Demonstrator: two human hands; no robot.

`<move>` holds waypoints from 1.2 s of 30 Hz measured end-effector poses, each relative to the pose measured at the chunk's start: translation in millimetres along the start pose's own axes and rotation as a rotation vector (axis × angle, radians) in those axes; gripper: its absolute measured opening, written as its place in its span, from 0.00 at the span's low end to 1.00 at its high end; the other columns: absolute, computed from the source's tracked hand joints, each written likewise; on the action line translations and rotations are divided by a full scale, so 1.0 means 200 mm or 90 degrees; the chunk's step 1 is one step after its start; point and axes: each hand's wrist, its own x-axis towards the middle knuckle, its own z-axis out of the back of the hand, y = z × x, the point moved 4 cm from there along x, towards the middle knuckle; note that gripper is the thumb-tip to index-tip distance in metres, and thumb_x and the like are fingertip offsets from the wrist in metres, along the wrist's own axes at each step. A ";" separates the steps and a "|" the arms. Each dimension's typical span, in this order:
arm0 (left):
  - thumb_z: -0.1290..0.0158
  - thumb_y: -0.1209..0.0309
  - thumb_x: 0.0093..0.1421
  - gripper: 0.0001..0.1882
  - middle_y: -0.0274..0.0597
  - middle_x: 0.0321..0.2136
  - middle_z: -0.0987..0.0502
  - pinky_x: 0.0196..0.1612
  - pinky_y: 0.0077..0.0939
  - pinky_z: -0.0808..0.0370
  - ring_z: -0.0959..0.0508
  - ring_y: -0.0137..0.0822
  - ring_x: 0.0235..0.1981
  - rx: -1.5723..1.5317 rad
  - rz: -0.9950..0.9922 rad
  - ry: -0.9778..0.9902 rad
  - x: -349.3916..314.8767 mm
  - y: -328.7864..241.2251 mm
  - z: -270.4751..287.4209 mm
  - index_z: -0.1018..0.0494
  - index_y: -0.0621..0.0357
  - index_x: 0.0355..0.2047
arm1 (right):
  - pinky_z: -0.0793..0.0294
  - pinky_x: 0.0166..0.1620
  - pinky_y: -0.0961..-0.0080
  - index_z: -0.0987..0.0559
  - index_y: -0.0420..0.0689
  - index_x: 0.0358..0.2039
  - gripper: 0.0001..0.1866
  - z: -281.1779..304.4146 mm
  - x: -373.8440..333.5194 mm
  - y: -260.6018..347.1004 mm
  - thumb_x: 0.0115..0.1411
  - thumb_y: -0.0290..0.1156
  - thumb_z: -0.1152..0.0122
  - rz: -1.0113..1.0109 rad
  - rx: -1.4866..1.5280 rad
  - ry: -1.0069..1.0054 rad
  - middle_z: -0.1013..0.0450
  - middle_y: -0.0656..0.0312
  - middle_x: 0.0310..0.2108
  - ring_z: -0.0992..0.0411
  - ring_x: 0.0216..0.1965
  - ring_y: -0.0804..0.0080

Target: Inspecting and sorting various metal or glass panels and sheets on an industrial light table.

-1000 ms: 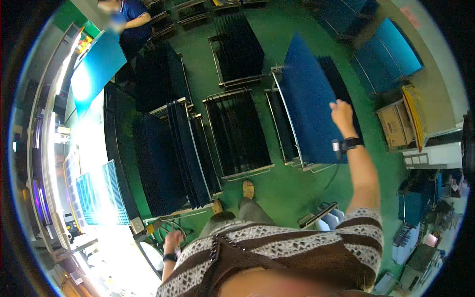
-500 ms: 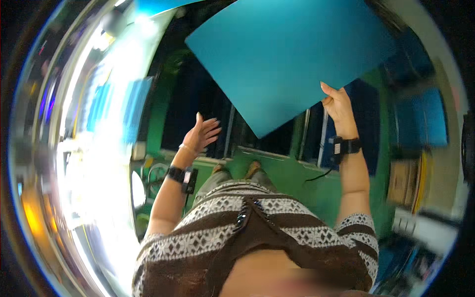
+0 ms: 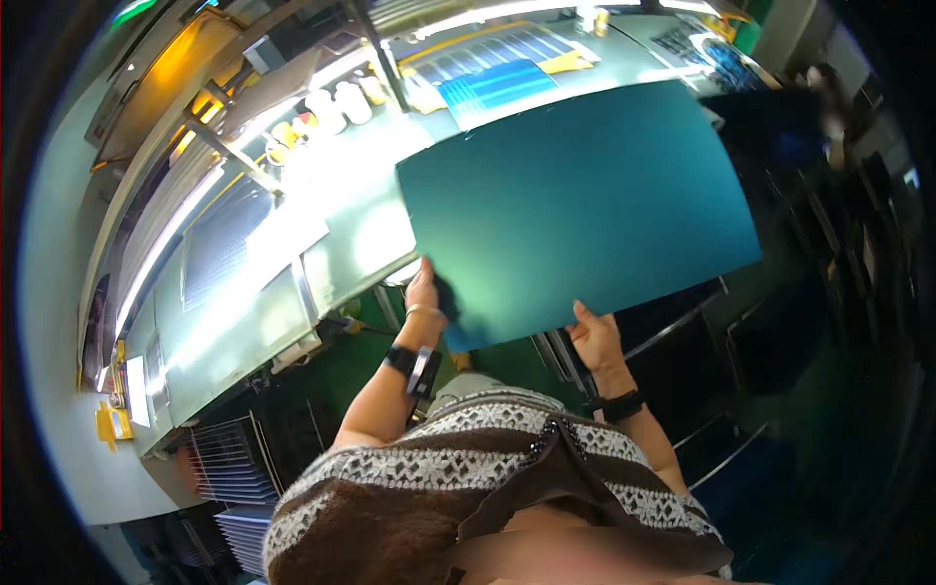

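Note:
In front of me I hold a large, thin teal sheet [image 3: 585, 210], tilted and slightly bowed. My left hand [image 3: 422, 292] is closed on its left edge near the lower left corner, with the fingers behind it. The near edge is pinched by my right hand [image 3: 597, 339], thumb on top and the other fingers underneath. Both wrists wear black bands with small devices. The sheet's far edge overlaps the view of a brightly lit workbench [image 3: 361, 229].
Blue striped panels [image 3: 497, 90] and several white bottles [image 3: 341, 105] stand on the bench's far part. A clear gridded sheet [image 3: 224, 244] lies to the left. Racks of panels [image 3: 234, 463] stand at lower left; dark racks [image 3: 731, 439] fill the right. Another person [image 3: 829, 102] is at far right.
My view has turned toward the bench on the left. My left hand, free and spread before, now grips the sheet, which has come lower and nearer. My right hand still holds it.

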 end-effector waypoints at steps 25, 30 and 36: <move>0.50 0.47 0.53 0.29 0.37 0.13 0.30 0.24 0.28 0.34 0.34 0.30 0.16 0.596 -0.114 -0.457 1.00 -0.68 1.81 0.30 0.64 0.14 | 0.28 0.22 0.79 0.27 0.37 0.23 0.08 -0.17 1.17 -0.62 0.56 0.26 0.52 -0.297 -0.527 0.010 0.27 0.54 0.18 0.27 0.18 0.70; 0.49 0.50 0.53 0.23 0.42 0.24 0.25 0.34 0.29 0.32 0.29 0.33 0.27 0.624 0.024 -0.530 0.93 -0.77 1.79 0.27 0.62 0.25 | 0.29 0.27 0.76 0.27 0.39 0.25 0.05 0.01 1.32 0.07 0.54 0.28 0.47 0.145 -0.928 -0.091 0.27 0.58 0.19 0.27 0.21 0.69; 0.46 0.51 0.50 0.32 0.52 0.53 0.38 0.57 0.41 0.46 0.43 0.50 0.57 1.122 -0.604 -0.376 0.84 -0.80 0.93 0.37 0.54 0.52 | 0.46 0.57 0.60 0.36 0.49 0.52 0.35 -0.17 1.40 0.08 0.42 0.39 0.34 0.357 -1.326 0.278 0.41 0.55 0.53 0.45 0.56 0.55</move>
